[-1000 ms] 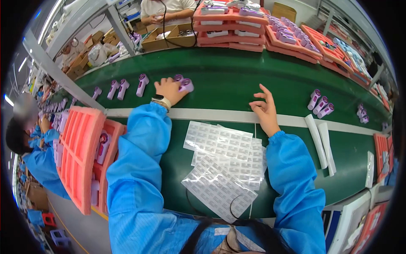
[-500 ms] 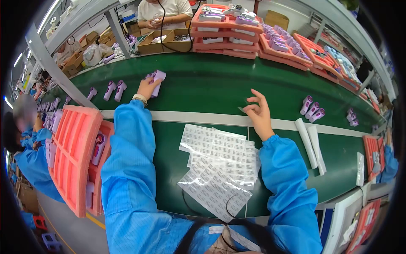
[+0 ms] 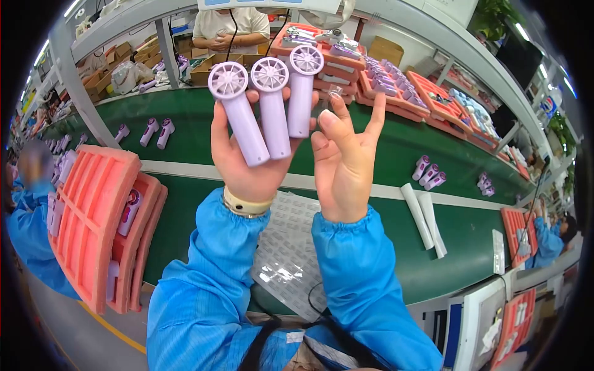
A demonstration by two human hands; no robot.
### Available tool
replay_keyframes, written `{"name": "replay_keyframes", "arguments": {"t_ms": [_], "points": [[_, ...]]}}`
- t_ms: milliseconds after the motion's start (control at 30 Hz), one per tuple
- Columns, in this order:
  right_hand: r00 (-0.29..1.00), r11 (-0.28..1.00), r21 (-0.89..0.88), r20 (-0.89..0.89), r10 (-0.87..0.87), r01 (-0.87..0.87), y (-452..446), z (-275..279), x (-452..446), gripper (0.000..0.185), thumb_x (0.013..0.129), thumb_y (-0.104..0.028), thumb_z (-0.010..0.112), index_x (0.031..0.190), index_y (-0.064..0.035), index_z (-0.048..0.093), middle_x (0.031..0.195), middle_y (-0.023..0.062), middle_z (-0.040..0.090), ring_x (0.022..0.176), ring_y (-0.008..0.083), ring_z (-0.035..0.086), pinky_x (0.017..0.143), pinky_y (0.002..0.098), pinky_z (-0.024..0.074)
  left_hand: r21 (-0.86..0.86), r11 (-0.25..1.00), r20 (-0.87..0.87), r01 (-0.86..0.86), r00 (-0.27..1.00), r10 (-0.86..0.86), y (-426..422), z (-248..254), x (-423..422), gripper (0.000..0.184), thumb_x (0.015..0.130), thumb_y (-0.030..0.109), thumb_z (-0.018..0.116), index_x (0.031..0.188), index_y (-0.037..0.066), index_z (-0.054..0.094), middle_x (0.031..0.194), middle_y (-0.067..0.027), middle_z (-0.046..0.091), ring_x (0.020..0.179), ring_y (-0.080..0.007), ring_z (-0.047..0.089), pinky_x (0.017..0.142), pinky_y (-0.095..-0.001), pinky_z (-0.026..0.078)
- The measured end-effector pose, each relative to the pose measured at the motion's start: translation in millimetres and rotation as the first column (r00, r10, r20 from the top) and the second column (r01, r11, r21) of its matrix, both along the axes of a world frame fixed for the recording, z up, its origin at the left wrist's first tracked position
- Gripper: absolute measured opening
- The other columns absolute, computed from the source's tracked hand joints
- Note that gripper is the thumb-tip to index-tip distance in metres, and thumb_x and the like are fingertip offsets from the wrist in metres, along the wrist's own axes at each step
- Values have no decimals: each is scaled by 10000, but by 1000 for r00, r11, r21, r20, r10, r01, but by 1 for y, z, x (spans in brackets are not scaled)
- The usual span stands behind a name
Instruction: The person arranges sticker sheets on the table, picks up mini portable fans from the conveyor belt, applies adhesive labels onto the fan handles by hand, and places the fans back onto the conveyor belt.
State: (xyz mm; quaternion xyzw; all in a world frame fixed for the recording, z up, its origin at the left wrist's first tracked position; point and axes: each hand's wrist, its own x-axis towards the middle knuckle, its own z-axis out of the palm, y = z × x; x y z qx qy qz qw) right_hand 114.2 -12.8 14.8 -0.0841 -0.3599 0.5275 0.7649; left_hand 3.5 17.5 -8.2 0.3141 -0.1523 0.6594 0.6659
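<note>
My left hand (image 3: 257, 176) is closed around three purple handheld fans, raised and fanned out side by side: a left fan (image 3: 241, 117), a middle fan (image 3: 273, 111) and a right fan (image 3: 301, 93). Their round spoked heads point up and the plain handles face me. Beside them is my right hand (image 3: 345, 157), one finger stretched up and the others bent. A small clear sticker (image 3: 336, 93) shows at its fingertips; the exact grip is partly hidden. Below both hands, printed label sheets (image 3: 288, 247) lie on the green table, partly covered by my forearms.
More fans (image 3: 158, 133) stand on the green belt (image 3: 365, 162) at left, with others (image 3: 429, 173) at right. Pink foam trays (image 3: 93, 222) are stacked by my left arm. Two white rolls (image 3: 424, 219) lie at right. A person in white (image 3: 232, 31) sits across the belt.
My left hand has come from the belt to the middle, lifting three fans in front of me. My right hand has moved left and up beside them. The view has shifted slightly.
</note>
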Motion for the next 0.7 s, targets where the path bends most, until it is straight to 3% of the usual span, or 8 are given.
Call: {"name": "replay_keyframes", "arguments": {"t_ms": [100,167,267,567,633,700], "points": [[999,999,7,15,-34,34,-6,4,-1,1076,781,86,674,1512,-239,-45,1247,164,407,780,119,581,590,218,453,108,980,-103,-169,978,180,-9,-5,3,492,948,592,346,1103,175,556,1235,-165,575,1224,-520,444,910,-595,461],[997,998,1,44,-63,63,-8,5,0,1089,773,88,685,1512,-235,-46,1242,167,408,746,110,570,559,203,432,99,930,-163,-353,916,366,-11,-15,5,510,938,620,337,1112,183,535,1251,-162,565,1227,-521,441,898,-591,477],[998,997,64,44,-47,45,-9,2,1,1102,767,88,694,1512,-232,-51,1235,169,412,756,114,582,542,198,425,110,868,-229,-484,838,496,-11,-23,4,536,919,656,340,1122,192,518,1275,-161,548,1224,-520,443,866,-576,507],[974,981,74,128,-189,180,-14,4,-4,1090,765,115,682,1516,-216,-36,1193,147,427,848,151,634,568,213,457,107,831,-251,-546,794,554,-21,-20,6,545,901,673,369,1041,179,550,1261,-158,559,1219,-506,455,844,-537,519],[948,956,115,143,-283,268,-13,3,-8,1083,766,116,681,1517,-207,-31,1184,144,428,842,158,636,601,225,477,122,818,-248,-562,781,574,-21,-22,5,532,909,660,371,1038,178,554,1257,-159,563,1220,-500,457,862,-535,505],[940,949,133,153,-306,287,-11,2,-8,1079,770,95,696,1517,-193,-27,1166,132,429,870,176,629,676,252,510,102,872,-225,-478,843,488,-20,-19,4,516,922,641,369,1050,179,559,1257,-158,561,1233,-493,447,896,-541,481]]}}
